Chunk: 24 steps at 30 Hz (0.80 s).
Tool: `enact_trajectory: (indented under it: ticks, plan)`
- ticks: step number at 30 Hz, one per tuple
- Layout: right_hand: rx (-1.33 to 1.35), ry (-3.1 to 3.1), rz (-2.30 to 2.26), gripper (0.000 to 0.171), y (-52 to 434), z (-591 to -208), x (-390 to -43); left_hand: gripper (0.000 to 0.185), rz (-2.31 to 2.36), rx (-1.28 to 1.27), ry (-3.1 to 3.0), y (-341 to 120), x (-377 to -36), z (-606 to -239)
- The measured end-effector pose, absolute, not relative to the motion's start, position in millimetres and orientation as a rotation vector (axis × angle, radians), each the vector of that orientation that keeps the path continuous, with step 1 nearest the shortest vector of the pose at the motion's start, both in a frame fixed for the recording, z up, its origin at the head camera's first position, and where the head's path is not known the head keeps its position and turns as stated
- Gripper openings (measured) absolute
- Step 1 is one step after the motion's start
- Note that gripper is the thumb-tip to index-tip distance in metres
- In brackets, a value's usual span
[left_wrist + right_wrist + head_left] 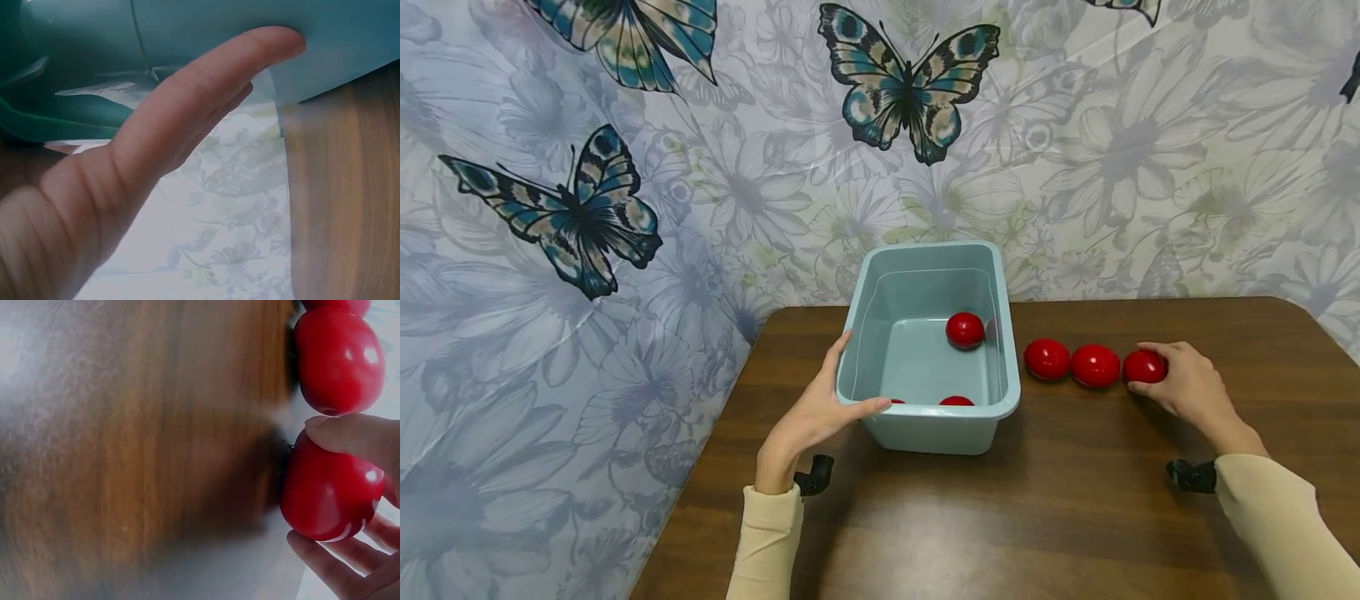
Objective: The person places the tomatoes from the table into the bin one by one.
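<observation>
In the head view, my left hand [808, 421] touches the near left corner of a pale blue-green plastic bin [936, 432]. Its thumb [206, 81] is straight along the bin, and the fingers reach up the left side. One red tomato [965, 331] lies inside toward the right wall. Two more are mostly hidden behind the front rim. My right hand [1191, 387] holds the rightmost tomato [328, 487] of a row on the table, thumb on one side and fingers on the other. Beside it sit a middle tomato [1095, 367] and a left tomato [1047, 360].
The brown wooden table [1075, 517] ends at the back against a hanging cloth [737, 200] printed with flowers and butterflies. A dark wrist device [815, 476] shows at the left wrist, and another dark device [1192, 477] at the right.
</observation>
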State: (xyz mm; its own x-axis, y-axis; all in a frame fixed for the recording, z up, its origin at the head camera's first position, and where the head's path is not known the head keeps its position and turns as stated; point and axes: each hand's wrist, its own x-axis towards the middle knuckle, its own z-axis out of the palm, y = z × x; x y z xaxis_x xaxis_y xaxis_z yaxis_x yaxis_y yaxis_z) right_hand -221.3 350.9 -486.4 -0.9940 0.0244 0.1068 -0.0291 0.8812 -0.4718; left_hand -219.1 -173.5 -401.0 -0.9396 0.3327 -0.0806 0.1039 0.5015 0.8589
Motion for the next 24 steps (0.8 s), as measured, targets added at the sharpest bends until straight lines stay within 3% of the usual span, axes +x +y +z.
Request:
enact_trajectory:
  ticks: [24]
  plan:
    - [0.006,-2.914,0.722,0.064,347.8,-486.7,-218.2,0.12,1.439,0.365,2.507,-173.1,-218.4,-399.9]
